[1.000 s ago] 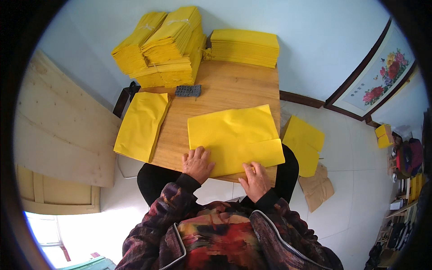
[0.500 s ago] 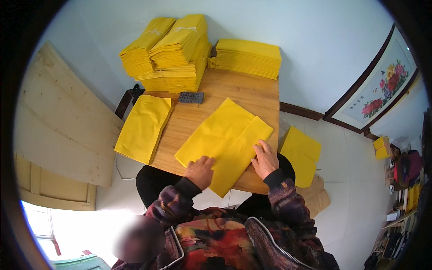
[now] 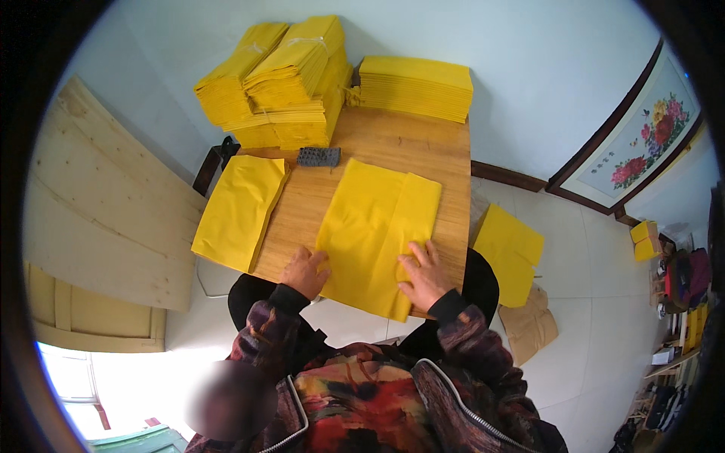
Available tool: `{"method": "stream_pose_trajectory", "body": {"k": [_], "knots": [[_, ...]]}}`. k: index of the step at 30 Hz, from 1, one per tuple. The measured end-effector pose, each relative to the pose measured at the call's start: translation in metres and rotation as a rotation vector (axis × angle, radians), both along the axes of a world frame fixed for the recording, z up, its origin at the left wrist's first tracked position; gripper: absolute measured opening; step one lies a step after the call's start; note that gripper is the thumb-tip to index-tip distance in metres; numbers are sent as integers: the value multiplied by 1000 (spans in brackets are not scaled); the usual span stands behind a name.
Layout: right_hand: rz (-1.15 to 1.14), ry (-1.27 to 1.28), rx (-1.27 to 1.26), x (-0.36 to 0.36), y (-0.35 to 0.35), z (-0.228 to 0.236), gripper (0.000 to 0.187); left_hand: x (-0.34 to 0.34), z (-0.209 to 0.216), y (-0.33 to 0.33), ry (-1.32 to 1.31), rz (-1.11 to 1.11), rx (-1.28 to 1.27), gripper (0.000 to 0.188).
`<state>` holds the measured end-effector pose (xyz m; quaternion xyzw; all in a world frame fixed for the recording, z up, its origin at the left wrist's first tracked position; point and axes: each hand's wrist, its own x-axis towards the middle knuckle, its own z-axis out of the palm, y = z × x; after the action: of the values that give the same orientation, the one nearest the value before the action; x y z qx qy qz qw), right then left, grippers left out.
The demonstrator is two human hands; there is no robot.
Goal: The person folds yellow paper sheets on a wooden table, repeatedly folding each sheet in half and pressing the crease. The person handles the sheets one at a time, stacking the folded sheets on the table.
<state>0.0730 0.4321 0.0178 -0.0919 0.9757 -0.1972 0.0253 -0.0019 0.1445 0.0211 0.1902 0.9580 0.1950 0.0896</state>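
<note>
A large yellow folded sheet (image 3: 370,219), perhaps paper, lies flat on the wooden table, its near end hanging slightly past the front edge. A lengthwise fold line runs right of its middle. My left hand (image 3: 304,273) rests by the sheet's lower left edge, fingers a little bent and touching that edge. Lying on its lower right part is my right hand (image 3: 425,278), with the fingers apart. Neither hand grips anything that I can see. To the left, a stack of narrower folded yellow pieces (image 3: 240,211) reaches over the table's left edge.
Tied bundles of yellow folded pieces (image 3: 291,75) are piled at the back left of the table (image 3: 408,143). Another yellow stack (image 3: 414,87) stands at the back right. A dark grey textured block (image 3: 319,156) sits before the pile. More yellow sheets (image 3: 510,253) are off the right edge.
The yellow sheet has turned counterclockwise and now lies straighter before me. My left hand has moved left off its surface to its edge; my right hand has shifted slightly left and down.
</note>
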Motion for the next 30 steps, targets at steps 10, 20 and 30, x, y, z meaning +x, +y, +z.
{"method": "stream_pose_trajectory", "body": {"k": [10,20,30], "knots": [[270,-231,331,-68,52,43,51,60,31,38,-354,-296,44,26],[-186,-97,-13,-63,32,15,63,-66,2,36,356,-453,-204,57],[40,-78,271,-79,43,21,72,-24,8,47,57,-235,-150,55]]}}
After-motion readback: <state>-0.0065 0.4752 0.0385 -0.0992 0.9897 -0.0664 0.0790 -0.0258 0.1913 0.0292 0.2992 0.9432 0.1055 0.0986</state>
